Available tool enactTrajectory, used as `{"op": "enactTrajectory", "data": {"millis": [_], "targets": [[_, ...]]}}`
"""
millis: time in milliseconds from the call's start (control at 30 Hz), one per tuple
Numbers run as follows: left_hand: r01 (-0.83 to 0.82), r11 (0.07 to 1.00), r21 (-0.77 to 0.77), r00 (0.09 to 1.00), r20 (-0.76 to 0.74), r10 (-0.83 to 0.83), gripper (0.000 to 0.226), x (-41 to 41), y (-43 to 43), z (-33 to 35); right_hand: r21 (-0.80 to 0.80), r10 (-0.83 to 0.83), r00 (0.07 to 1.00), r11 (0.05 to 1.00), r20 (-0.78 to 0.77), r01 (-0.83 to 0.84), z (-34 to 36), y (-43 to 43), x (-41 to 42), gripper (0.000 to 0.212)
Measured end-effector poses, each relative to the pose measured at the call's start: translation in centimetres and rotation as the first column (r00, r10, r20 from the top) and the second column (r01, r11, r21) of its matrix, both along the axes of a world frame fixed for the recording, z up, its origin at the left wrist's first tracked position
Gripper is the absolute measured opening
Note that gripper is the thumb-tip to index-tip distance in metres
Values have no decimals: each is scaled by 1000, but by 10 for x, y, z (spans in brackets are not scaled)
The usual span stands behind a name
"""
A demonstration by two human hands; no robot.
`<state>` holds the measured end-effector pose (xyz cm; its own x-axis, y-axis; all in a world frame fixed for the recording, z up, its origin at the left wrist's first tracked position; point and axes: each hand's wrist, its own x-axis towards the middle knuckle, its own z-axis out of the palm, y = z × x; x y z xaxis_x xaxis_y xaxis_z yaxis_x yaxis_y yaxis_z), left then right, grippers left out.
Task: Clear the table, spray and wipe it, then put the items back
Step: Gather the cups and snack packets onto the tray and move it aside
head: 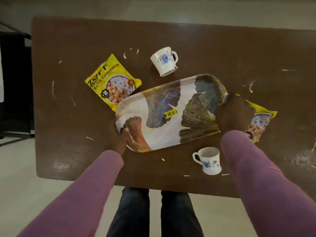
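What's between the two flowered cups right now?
The patterned tray fills the stretch between the far cup and the near cup, seen in the head view.

Tray (162, 134) white with gold-veined blue-grey and brown leaves. Left packet (111, 79), right packet (261, 122) yellow; far cup (164, 61), near cup (209, 161) white, blue flower. Table (222, 48) dark brown, white smears.

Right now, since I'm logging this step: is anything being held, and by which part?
The tray, by its two short ends: the left grip holds the near-left end, the right grip the far-right end.
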<state>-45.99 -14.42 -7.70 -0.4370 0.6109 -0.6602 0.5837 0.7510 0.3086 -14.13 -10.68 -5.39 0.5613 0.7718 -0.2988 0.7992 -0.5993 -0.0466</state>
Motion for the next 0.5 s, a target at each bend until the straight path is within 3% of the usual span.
{"op": "enactTrajectory", "data": {"millis": [100, 367, 500], "targets": [[61, 997, 57, 995, 80, -66, 45, -8, 32, 0, -48, -106, 993, 994, -61, 103, 6, -13, 2, 14], [310, 950, 38, 950, 30, -312, 46, -18, 61, -5, -107, -311, 944, 948, -113, 299, 13, -34, -4, 15], [320, 947, 40, 924, -232, -302, 46, -3, 68, 21, -73, -319, 937, 948, -142, 311, 14, -48, -1, 26]]}}
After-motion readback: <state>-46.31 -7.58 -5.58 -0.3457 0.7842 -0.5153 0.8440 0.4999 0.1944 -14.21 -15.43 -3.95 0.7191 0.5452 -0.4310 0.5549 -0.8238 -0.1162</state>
